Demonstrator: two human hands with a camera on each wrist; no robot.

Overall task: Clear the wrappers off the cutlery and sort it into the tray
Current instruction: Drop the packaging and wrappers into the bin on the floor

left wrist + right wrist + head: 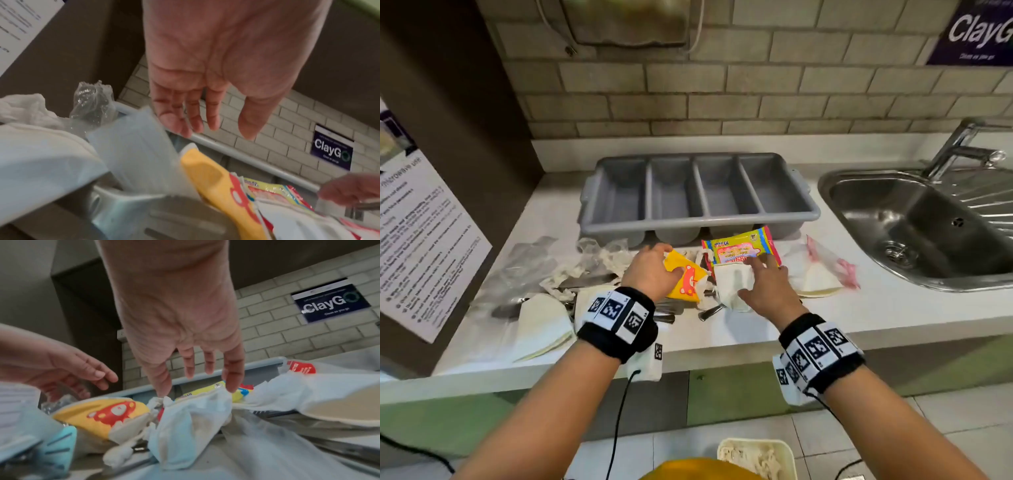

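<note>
An empty grey four-compartment cutlery tray [698, 216] stands at the back of the white counter. In front of it, a pile of wrappers covers metal cutlery; only a few handles [710, 312] poke out. My left hand [654, 267] hovers with relaxed, straight fingers [195, 116] over a yellow wrapper with a red print [685, 281] [218, 186], the thumb close to or touching it. My right hand [760, 277] [195, 369] is spread over a crumpled white wrapper [732, 284] [191, 418], fingertips touching its top edge. A colourful packet [739, 248] lies just behind.
Clear plastic [530, 263] and white paper pieces [544, 322] lie left of the pile, with a red-printed plastic bag [822, 267] to its right. A steel sink [914, 219] with a tap [959, 147] is at far right. A dark cabinet with a notice [421, 240] borders the left.
</note>
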